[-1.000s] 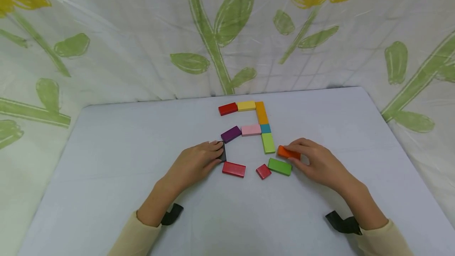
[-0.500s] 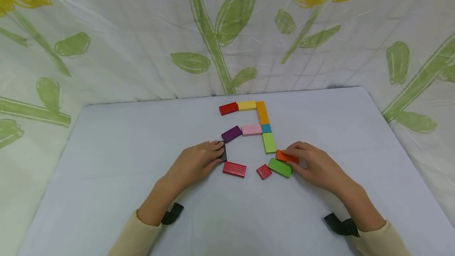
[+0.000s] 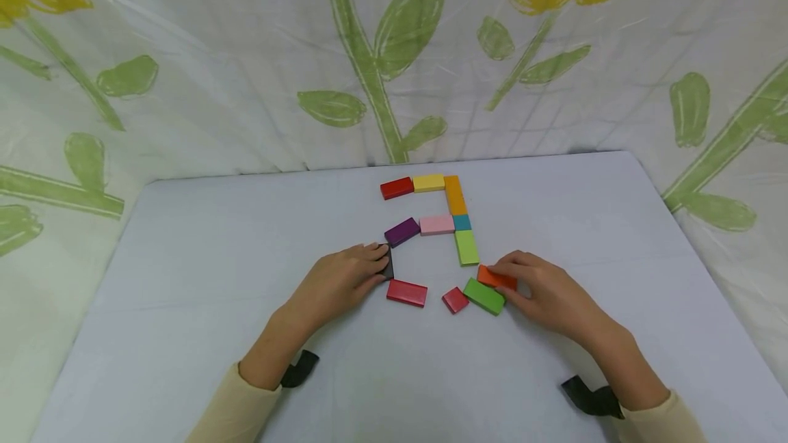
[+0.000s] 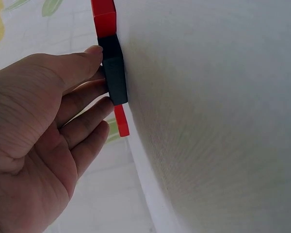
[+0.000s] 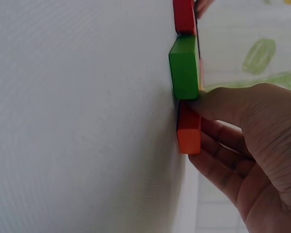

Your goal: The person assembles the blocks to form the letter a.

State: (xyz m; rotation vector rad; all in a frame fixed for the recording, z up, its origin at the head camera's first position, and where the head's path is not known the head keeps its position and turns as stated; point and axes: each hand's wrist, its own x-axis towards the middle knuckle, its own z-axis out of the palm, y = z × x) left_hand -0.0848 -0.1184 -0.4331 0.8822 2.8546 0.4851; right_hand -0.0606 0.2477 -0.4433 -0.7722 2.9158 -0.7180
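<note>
My left hand [image 3: 341, 279] holds the black block [image 4: 116, 77] by its edges, thumb at one end and fingertips at the other, as the left wrist view shows. A purple block [image 3: 402, 232] and a longer red block [image 3: 407, 293] lie at its two ends. On the other side my right hand [image 3: 544, 289] pinches an orange block [image 5: 189, 136] between thumb and fingers. This block lies against the far side of a green block [image 3: 484, 296], just below the lime block [image 3: 466, 248]. A small red block [image 3: 455, 300] is at the green block's left end.
Farther back on the white table [image 3: 246, 224], a pink block [image 3: 437, 225], a teal block [image 3: 462, 223], an amber block [image 3: 455, 195], a yellow block [image 3: 428, 182] and a red block [image 3: 397, 188] form a bent line. A flower-patterned cloth [image 3: 246, 87] hangs behind.
My right hand has shifted the orange block slightly left and toward me. The green block has turned and slid nearer, and the small red block has moved a little. My left hand stays in place.
</note>
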